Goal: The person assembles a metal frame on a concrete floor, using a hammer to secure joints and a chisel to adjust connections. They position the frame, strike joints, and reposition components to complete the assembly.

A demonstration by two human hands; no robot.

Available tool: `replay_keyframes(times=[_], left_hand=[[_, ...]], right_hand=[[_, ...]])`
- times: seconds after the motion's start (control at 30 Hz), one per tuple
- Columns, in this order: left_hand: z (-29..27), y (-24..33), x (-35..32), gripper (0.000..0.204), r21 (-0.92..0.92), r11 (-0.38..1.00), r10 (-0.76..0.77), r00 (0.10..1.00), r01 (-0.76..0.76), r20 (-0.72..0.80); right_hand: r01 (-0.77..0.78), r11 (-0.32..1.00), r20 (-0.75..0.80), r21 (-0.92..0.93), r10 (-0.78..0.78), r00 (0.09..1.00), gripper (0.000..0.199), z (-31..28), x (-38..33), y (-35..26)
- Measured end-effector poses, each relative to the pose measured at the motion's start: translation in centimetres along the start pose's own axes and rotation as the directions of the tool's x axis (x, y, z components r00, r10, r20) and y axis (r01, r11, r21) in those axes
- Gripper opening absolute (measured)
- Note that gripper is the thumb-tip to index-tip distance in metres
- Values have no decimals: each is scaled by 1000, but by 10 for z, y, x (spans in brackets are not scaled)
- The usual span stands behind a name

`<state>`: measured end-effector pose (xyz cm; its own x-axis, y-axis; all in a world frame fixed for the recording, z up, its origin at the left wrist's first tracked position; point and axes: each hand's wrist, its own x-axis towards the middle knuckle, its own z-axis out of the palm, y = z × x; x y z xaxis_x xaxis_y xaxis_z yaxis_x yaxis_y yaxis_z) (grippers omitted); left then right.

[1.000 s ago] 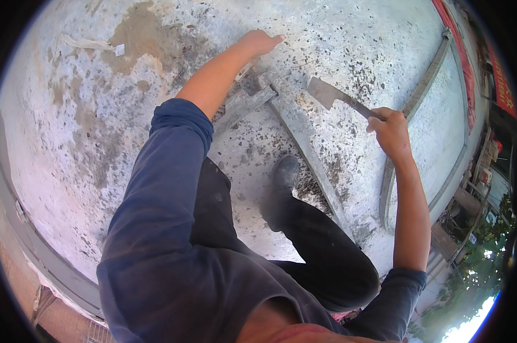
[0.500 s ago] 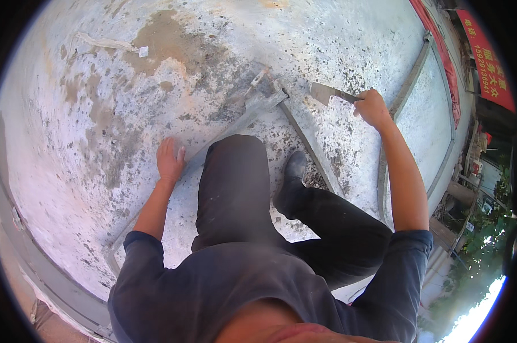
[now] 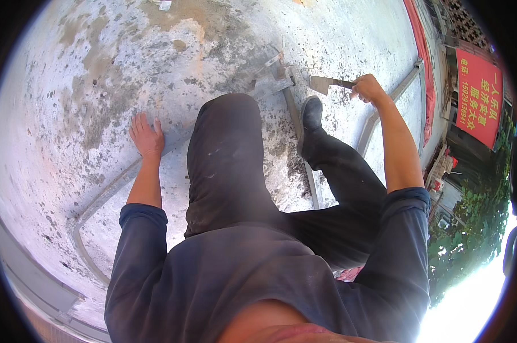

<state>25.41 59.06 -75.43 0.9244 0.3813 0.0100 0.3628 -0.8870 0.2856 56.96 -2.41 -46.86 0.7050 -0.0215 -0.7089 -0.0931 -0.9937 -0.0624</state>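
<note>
My right hand [image 3: 368,91] is closed around the dark handle of a cleaver-shaped knife [image 3: 321,85], held off to the right with its grey, wide blade pointing left. The blade is just beyond my dark boot [image 3: 311,116]. My left hand [image 3: 147,136] lies with fingers spread on the whitish, stained surface [image 3: 47,143], beside a long grey bar [image 3: 107,195]. That bar runs diagonally under my bent knee [image 3: 227,131], which hides part of it. Past the knee it meets other grey pieces at a joint [image 3: 272,86].
A second grey bar [image 3: 296,111] passes by my boot, and another [image 3: 368,134] slants up at right. Red cloth [image 3: 421,74] edges the surface. Beyond it hang a red banner [image 3: 478,97] and green leaves [image 3: 467,246]. A grey ledge [image 3: 35,280] curves at lower left.
My left hand has shifted leftward along the bar and its fingers have spread. My boot has moved forward and the view has tilted. The knife stays in my right hand.
</note>
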Motion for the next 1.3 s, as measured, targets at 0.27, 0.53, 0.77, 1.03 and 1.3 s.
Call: replay_keyframes(times=[0.27,0.53,0.77,1.03,1.3], left_hand=[[-6,-1,-1,57,59,996,-71,997,69,36],[9,-19,-1,57,88,996,-6,998,0,68],[-17,-2,7,59,196,980,-12,983,-24,184],[-164,131,99,67,164,985,-166,576,56,800],[-60,252,42,69,6,999,30,719,-48,694]], right_hand=[[-247,968,402,-46,244,883,10,-36,-8,-56],[-232,965,532,-120,259,806,15,-51,14,-35],[-231,968,625,-101,242,742,24,-67,59,58],[306,930,165,-202,-276,947,29,51,146,105],[544,781,397,-307,-415,819,38,-23,170,0]])
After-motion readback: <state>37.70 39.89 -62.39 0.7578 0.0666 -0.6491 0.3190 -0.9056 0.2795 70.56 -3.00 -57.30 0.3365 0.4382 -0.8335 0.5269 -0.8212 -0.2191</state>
